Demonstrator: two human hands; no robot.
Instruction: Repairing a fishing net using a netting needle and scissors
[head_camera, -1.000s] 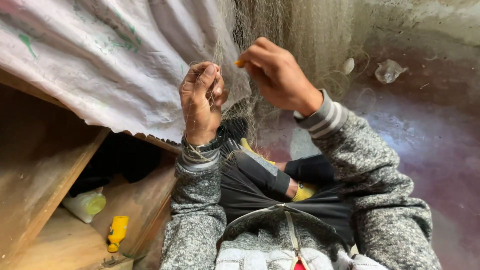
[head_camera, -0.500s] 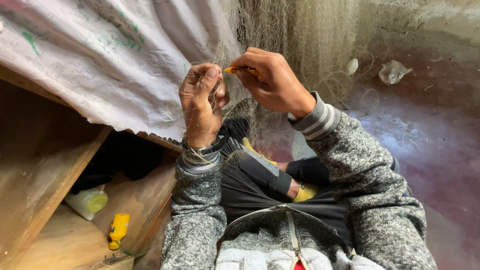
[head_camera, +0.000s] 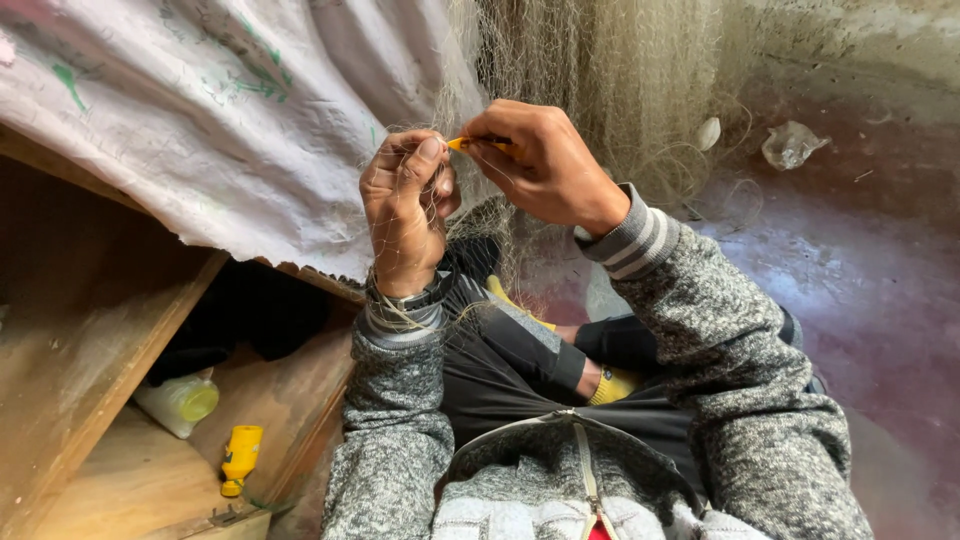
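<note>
— Fingers first: how are they set?

— Fingers of the left hand (head_camera: 405, 205) are curled tight, pinching a bunch of the fine fishing net (head_camera: 600, 80); strands cross the knuckles and wrist. The right hand (head_camera: 545, 165) is closed around a small yellow netting needle (head_camera: 478, 146), its tip nearly touching the left thumb.

— And the net itself?

— It hangs from above like a curtain, ahead of both hands, down toward the reddish floor (head_camera: 840, 300). On the left a white tarp (head_camera: 200, 120) drapes over a wooden shelf (head_camera: 90, 330).

— What could go wrong?

— I'd judge the loose mesh may snag on the sleeve cuff or the fingers, since it already lies over them; a hard pull could tear a thread. The needle point is close to the left thumb, so a slip could prick it.

— Room to move?

— Open on the right over the floor. On the left, the tarp edge and shelf sit close. Below, a pale bottle (head_camera: 180, 402) and a small yellow bottle (head_camera: 240, 455) lie well apart from the hands.
</note>
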